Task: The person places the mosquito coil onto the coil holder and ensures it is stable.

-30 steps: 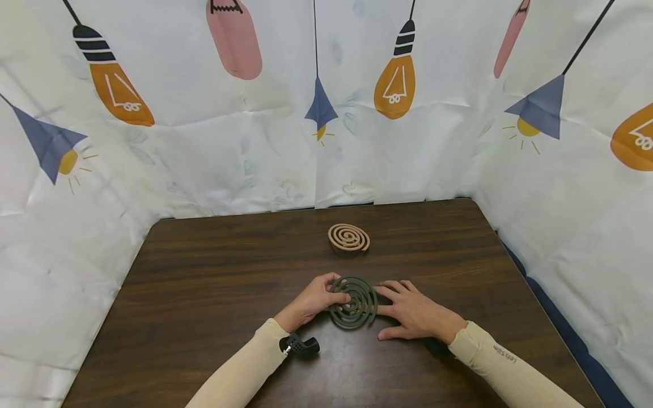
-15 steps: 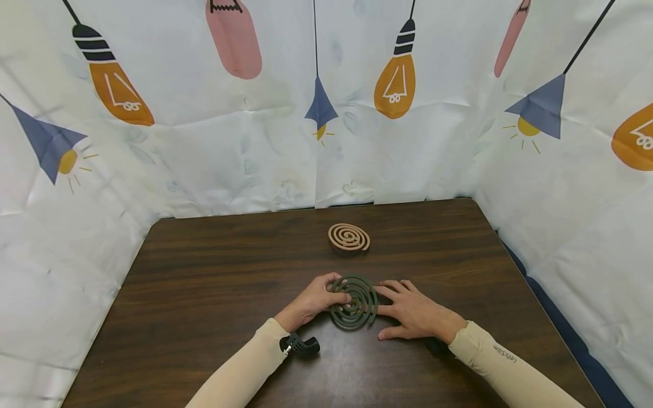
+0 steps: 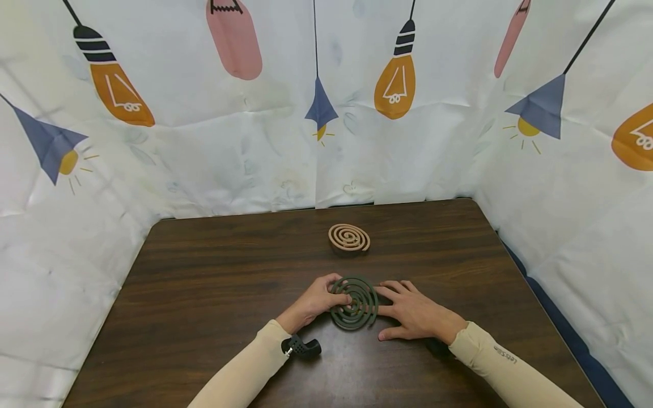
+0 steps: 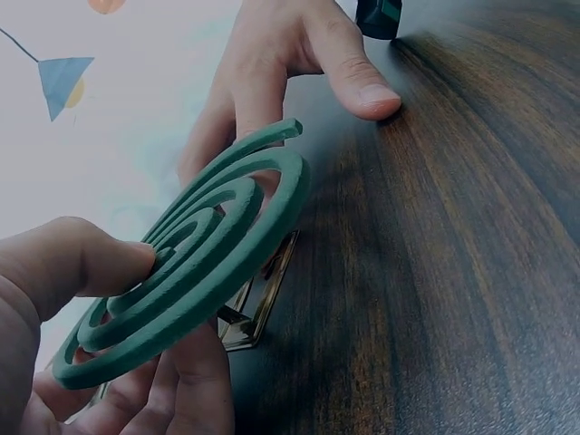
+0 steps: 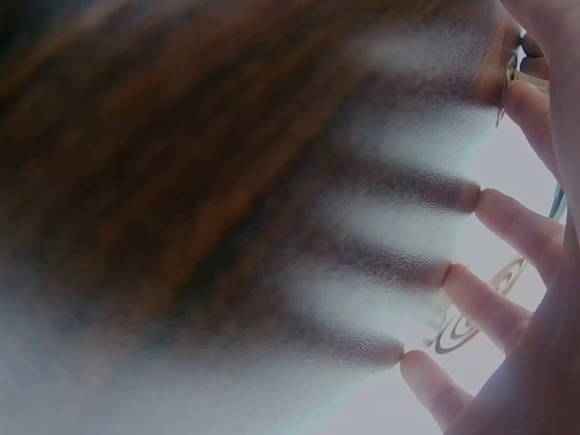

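Observation:
A green mosquito coil [image 3: 366, 309] is held by my left hand [image 3: 311, 300], its thumb over the spiral near the centre and the other fingers underneath. In the left wrist view the coil [image 4: 237, 274] stands tilted above a thin, brass-coloured metal stand [image 4: 275, 290] on the table. My right hand [image 3: 415, 313] lies just right of the coil with fingers spread and fingertips on the tabletop. One of its fingers reaches the metal stand's edge, partly hidden behind the coil; the exact contact cannot be told.
Farther back on the brown wooden table [image 3: 229, 255], a tan mosquito coil [image 3: 349, 237] sits slightly raised, with shadow under it. White printed curtains [image 3: 275, 141] close off the back and sides. A black wrist-worn device [image 3: 303, 347] juts from the left wrist.

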`<control>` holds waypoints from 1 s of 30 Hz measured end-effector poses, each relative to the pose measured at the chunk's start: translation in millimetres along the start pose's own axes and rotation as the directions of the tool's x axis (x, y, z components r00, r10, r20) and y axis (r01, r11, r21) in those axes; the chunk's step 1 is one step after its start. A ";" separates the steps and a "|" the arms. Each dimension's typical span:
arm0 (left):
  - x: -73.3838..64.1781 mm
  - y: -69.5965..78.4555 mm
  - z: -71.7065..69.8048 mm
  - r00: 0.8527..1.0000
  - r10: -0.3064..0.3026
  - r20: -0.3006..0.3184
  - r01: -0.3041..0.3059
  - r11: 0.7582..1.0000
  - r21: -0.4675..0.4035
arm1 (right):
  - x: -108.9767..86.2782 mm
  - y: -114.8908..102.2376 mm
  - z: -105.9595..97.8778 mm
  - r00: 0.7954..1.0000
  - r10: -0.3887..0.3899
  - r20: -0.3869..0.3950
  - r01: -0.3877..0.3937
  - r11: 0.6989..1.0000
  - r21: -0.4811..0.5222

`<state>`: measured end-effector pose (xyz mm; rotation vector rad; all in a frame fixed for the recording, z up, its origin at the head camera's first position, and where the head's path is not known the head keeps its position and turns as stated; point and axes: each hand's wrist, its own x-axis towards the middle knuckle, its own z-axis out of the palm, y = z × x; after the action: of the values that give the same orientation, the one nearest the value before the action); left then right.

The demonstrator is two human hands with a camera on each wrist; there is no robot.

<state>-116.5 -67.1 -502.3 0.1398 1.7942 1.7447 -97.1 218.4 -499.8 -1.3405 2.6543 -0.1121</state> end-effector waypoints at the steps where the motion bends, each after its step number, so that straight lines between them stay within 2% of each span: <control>1: 0.0 0.0 0.4 1.000 0.002 -0.003 -0.002 1.000 0.003 | -0.1 0.0 -0.1 1.000 0.001 0.000 -0.001 1.000 0.001; 12: 0.3 0.2 3.1 0.999 0.022 -0.029 -0.021 0.999 0.049 | -0.8 0.1 -0.5 1.000 0.003 0.003 -0.003 1.000 0.007; 24: -1.1 3.5 3.7 0.999 0.021 -0.030 -0.020 0.999 0.050 | -0.6 1.0 1.8 1.000 0.016 0.018 -0.016 1.000 0.015; 30: -0.6 5.1 3.2 0.999 0.022 -0.030 -0.021 0.998 0.054 | -0.5 2.5 3.1 1.000 0.000 -0.007 0.000 1.000 0.011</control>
<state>-116.2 -64.0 -497.1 0.1555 1.8687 1.7232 -98.3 220.4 -503.1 -1.3393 2.6555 -0.1318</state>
